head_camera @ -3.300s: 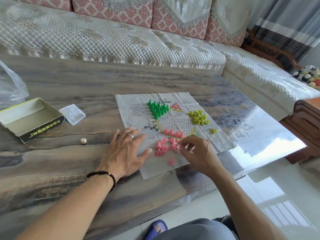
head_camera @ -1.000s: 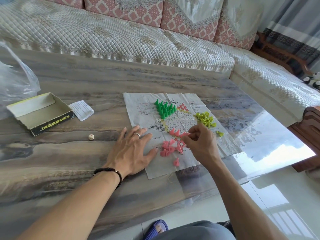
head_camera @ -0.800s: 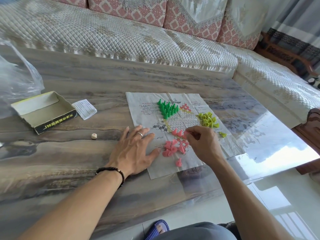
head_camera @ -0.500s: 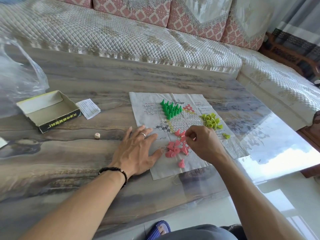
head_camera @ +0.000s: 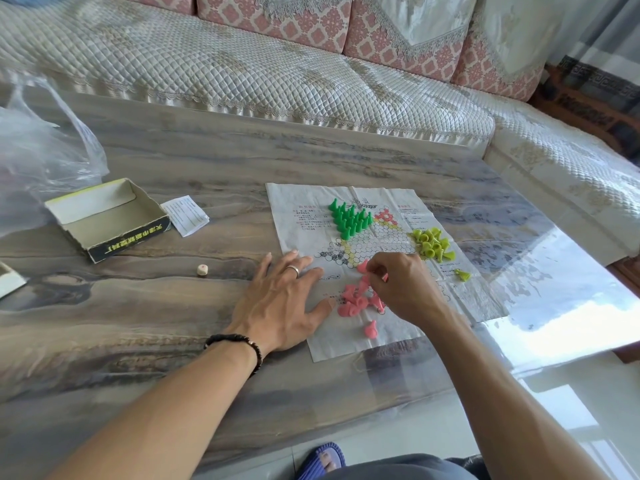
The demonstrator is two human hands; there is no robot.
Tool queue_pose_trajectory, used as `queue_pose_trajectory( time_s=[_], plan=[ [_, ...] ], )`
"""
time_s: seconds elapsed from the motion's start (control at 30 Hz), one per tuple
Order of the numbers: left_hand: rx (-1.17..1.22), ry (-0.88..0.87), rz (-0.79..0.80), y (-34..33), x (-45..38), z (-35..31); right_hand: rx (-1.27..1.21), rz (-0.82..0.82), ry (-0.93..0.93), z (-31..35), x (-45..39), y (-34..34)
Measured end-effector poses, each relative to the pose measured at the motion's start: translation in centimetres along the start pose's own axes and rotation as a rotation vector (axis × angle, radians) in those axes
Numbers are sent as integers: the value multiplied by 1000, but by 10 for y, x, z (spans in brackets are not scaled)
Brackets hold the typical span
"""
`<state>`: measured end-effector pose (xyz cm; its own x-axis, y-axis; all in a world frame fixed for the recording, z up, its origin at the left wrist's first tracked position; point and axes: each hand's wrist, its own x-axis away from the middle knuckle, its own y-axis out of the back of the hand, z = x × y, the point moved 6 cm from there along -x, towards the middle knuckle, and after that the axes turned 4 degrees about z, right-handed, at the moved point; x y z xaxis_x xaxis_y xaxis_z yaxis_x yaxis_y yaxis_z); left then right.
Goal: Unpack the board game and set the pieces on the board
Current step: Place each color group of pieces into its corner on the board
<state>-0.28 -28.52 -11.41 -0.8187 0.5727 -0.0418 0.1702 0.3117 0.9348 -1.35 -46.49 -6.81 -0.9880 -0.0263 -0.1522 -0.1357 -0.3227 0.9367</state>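
Left hand (head_camera: 282,304) lies flat, fingers spread, pinning the paper board's (head_camera: 375,261) near-left edge. Right hand (head_camera: 403,287) pinches a pink piece (head_camera: 363,266) over the hexagon grid, its axis unclear. Other pink pieces (head_camera: 356,301) lie toppled just beneath.

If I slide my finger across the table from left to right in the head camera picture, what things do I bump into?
Plastic bag → open box → dice → left hand → green pieces → yellow pieces → one stray yellow piece.
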Motion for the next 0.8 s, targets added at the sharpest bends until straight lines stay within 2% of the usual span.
queue_pose_trajectory(
  time_s=[0.27, 0.6, 0.8],
  plan=[
    [-10, -5, 4, 0, 0, 0, -30, -79, -58, -2, 14, 14],
    [20, -2, -7, 3, 1, -1, -131, 53, -193, -16, 41, -1],
    [31, 1, -3, 2, 1, -1, -265, -12, -232, -20, 40, 2]
  ],
)
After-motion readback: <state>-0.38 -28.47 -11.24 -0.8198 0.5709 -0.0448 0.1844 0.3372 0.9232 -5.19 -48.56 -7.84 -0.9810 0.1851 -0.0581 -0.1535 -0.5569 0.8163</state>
